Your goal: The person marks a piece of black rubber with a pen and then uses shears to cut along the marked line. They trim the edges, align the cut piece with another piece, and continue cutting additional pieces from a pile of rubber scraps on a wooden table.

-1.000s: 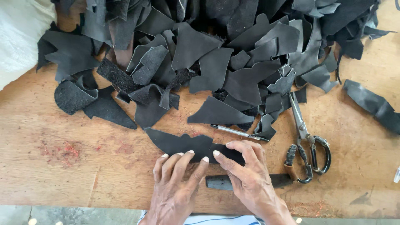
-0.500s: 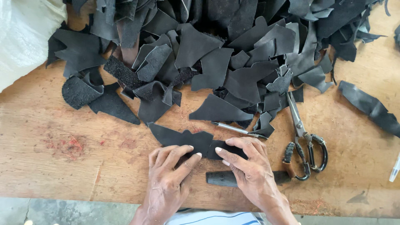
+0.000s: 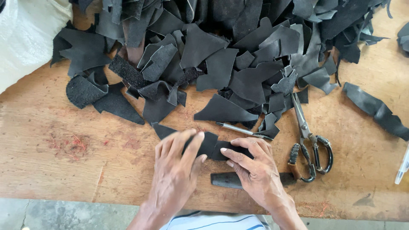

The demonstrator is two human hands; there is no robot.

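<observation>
Near the wooden counter's [image 3: 64, 170] front edge, a flat black leather scrap [image 3: 211, 145] lies pinned under both spread hands: left hand [image 3: 177, 168] and right hand [image 3: 253, 168] pressing fingertips down.

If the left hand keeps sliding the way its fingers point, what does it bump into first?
The left hand points up and slightly right, its fingers already on the flat black leather piece. Past that comes bare wooden table, then probably the triangular black scrap.
</observation>
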